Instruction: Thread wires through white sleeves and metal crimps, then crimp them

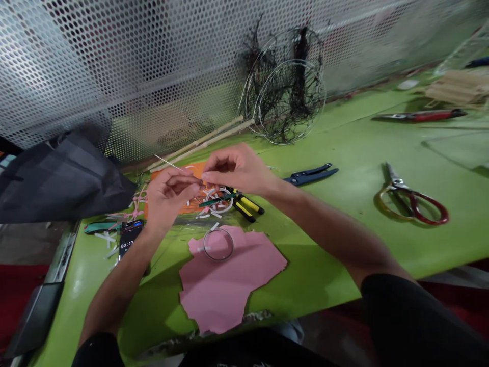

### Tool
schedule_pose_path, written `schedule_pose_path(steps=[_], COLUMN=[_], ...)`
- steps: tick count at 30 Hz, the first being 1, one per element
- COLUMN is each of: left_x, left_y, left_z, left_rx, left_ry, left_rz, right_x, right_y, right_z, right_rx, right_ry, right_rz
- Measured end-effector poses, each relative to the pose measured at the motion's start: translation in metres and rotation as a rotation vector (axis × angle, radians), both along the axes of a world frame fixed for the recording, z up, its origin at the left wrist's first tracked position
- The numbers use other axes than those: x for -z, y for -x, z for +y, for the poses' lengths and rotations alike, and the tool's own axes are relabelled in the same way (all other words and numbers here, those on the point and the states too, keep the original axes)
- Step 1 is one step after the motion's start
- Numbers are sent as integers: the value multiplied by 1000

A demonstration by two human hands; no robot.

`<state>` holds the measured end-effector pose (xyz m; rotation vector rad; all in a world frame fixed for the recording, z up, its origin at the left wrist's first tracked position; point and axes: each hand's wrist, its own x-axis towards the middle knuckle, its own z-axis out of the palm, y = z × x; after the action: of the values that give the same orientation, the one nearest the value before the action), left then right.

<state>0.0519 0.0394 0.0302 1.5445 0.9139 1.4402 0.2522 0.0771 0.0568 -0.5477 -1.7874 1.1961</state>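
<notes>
Had a pink sheet [233, 285] nearest, flat on the green table [344, 137], with a thin ring [233, 245] on its far part. Beyond it, had yellow-and-black pliers [250, 204]. Just past these, above an orange sheet [186, 207], pinched a thin pale wire [168, 163] in the grip of the left hand [166, 196]. Alongside, pressed thumb and fingertip of the right hand [240, 171] together; could not tell on what. Farthest, had black netting [301, 97] against a perforated panel [171, 56].
</notes>
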Motion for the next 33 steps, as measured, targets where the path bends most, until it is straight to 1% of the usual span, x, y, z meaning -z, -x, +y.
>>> schedule_pose_path(steps=[5, 8, 12, 17, 20, 23, 29, 31, 33], left_x=[0, 2, 2, 1, 0, -4, -19, -21, -20], left_y=[-3, -3, -2, -5, -4, 3, 18, 19, 18], left_z=[1, 1, -1, -3, -3, 0, 5, 5, 4], left_rx=[8, -16, -80, -94, -50, 56, 276, 313, 341], left_ry=[-47, -87, -137, -163, -152, -56, 290, 337, 341], left_rz=[15, 13, 23, -18, -14, 22, -43, -42, -28], right_x=[-1, -1, -2, -3, -4, -6, -9, -8, -8], right_y=[-1, -1, -3, -4, -5, -8, -12, -12, -12], right_z=[0, 0, 2, 2, 0, 0, 2, 2, 2], right_rx=[-31, -63, -134, -89, -45, -22, -75, -96, -116], right_ry=[55, 47, 25, -34, -99, -144, -118, -95, -81], right_rz=[-27, -8, 8, 28, 8, -26, -112, -123, -131])
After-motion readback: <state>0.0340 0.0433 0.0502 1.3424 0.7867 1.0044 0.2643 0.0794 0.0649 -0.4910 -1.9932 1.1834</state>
